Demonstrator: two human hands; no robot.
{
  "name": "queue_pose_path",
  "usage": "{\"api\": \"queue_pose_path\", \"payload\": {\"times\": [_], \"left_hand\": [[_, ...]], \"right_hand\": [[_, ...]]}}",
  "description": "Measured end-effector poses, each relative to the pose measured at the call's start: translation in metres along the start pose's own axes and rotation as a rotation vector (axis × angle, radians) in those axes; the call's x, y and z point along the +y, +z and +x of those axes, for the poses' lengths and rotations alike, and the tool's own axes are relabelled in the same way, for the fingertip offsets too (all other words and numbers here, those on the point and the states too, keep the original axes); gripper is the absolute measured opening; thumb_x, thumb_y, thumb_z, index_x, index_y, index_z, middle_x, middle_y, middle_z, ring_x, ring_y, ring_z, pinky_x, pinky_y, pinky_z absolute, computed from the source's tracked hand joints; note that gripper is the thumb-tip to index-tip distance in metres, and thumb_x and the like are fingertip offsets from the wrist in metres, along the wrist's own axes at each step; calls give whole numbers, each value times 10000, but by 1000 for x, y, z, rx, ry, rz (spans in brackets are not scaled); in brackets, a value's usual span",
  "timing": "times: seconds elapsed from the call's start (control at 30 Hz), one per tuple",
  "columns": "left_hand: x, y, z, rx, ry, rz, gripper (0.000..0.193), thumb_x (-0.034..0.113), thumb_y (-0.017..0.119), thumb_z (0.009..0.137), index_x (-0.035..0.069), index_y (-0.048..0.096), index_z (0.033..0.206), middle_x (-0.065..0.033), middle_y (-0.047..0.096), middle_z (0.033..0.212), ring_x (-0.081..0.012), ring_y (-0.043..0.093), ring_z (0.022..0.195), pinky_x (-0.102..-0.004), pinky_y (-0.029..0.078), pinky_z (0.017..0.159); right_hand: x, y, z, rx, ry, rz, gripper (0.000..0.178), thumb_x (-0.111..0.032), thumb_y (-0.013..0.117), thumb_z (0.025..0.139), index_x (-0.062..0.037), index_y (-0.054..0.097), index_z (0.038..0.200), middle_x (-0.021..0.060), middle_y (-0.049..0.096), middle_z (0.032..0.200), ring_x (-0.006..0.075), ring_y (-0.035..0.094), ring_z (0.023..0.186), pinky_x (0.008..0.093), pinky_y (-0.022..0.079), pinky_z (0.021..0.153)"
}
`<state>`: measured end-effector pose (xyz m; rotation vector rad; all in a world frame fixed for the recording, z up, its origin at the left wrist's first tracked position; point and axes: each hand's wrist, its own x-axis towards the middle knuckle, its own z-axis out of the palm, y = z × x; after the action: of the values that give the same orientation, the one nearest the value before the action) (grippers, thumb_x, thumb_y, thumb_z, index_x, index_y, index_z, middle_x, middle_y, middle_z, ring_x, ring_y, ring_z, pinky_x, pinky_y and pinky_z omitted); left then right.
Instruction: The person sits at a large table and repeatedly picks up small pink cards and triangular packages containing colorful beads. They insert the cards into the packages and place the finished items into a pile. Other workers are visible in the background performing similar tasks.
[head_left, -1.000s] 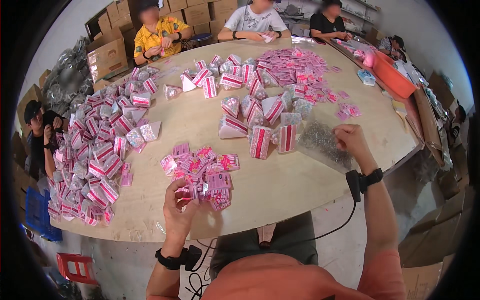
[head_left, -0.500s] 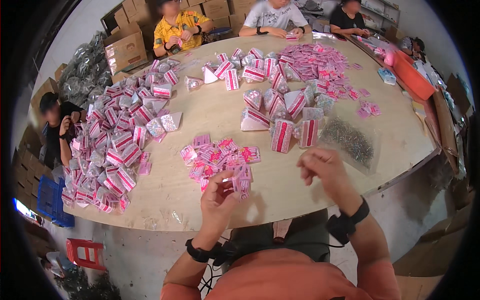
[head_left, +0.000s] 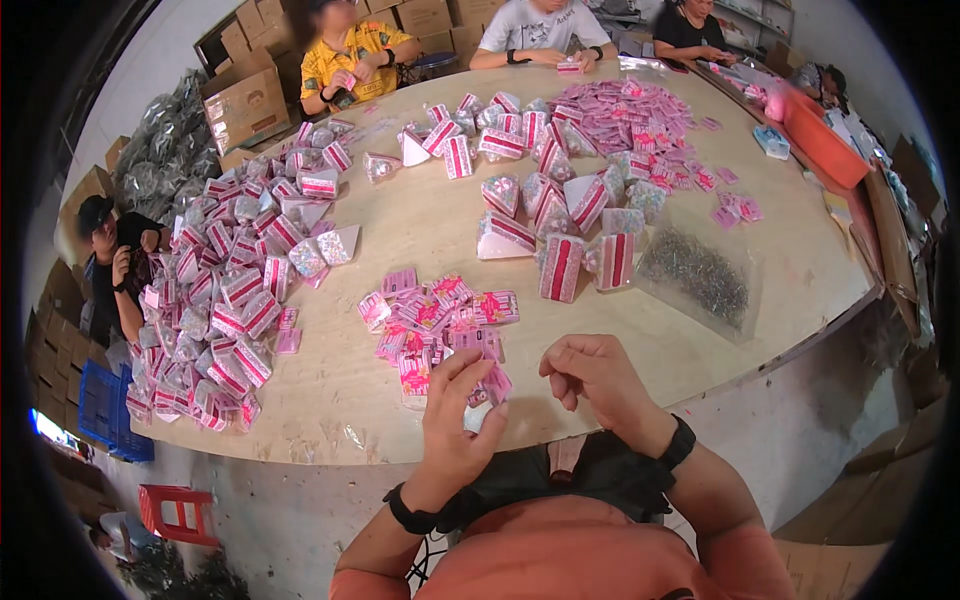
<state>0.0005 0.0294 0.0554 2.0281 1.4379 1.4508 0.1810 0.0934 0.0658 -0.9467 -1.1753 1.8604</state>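
My left hand point(head_left: 458, 418) is at the near edge of the table, its thumb and fingers curved round a small pink printed card point(head_left: 494, 386). Just beyond it lies a loose pile of similar pink cards point(head_left: 425, 310). My right hand point(head_left: 598, 380) hovers to the right of the left one, apart from it, with fingers curled and pressed together; whatever they may hold is too small to see. Past the right hand, a clear plastic bag point(head_left: 697, 275) of small metal pieces lies flat. Several wedge-shaped, pink-and-white packages point(head_left: 563, 268) stand beyond, near the bag.
A big heap of wedge packages point(head_left: 235, 290) covers the table's left side. More pink cards point(head_left: 625, 115) are spread at the far right, near an orange tub point(head_left: 825, 140). People sit round the far and left edges. A blue crate point(head_left: 105, 410) and red stool point(head_left: 178, 513) stand on the floor.
My right hand has moved left and nearer to me, closer to my left hand. My left hand has shifted slightly right and down, still with the card.
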Motion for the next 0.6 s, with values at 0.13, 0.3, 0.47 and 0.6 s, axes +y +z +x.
{"api": "queue_pose_path", "payload": {"times": [0.13,0.3,0.47,0.6], "left_hand": [[3,3,0,-22,83,103,478,-4,628,637,34,502,1096,-170,457,1138,-299,469,1016,-370,414,833],[-5,7,-2,-35,202,203,503,-33,643,597,35,513,1078,-165,461,1130,-320,474,990,-382,414,820],[-9,6,-2,-67,241,264,495,-35,645,589,33,521,1062,-163,465,1125,-323,474,989,-380,421,797],[-2,2,-2,-94,163,193,407,-7,643,619,24,544,1012,-159,502,1068,-306,502,948,-361,429,774]], "right_hand": [[-2,3,-1,-35,66,102,244,-189,514,845,4,574,707,31,496,515,81,439,402,198,329,362],[-9,4,-4,-82,177,180,244,-189,526,830,-6,558,671,26,470,474,79,399,356,199,284,329],[-15,2,-10,-112,200,188,238,-182,526,827,-19,552,656,16,457,463,69,378,332,194,245,303],[-17,2,-10,-87,215,123,250,-182,529,824,-21,552,635,14,454,457,61,375,330,194,239,296]]}}
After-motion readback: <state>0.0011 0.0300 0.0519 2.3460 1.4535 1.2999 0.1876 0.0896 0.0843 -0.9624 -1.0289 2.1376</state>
